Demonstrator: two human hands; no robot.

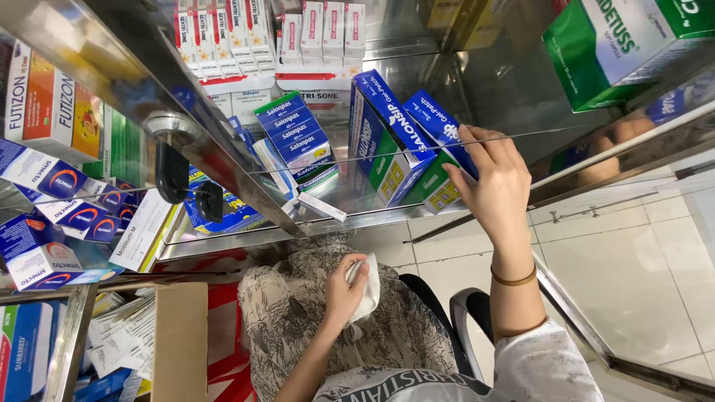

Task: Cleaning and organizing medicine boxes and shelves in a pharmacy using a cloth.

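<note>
Two blue boxes (417,145) tilted on glass shelf (350,195), gripped by right hand (495,186); white cloth (369,286) clutched in left hand (344,292) below.

A pharmacy: glass cabinet (417,141) of medicine boxes (294,134)

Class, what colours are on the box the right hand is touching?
Blue and green with yellow panels, under the right hand; the head view shows it.

Blue-and-green boxes (395,149) crowd the glass shelf (350,197), leaving a narrow bare strip along its front edge. The cabinet's metal frame (216,160) blocks the left; open floor (633,268) lies right.
</note>
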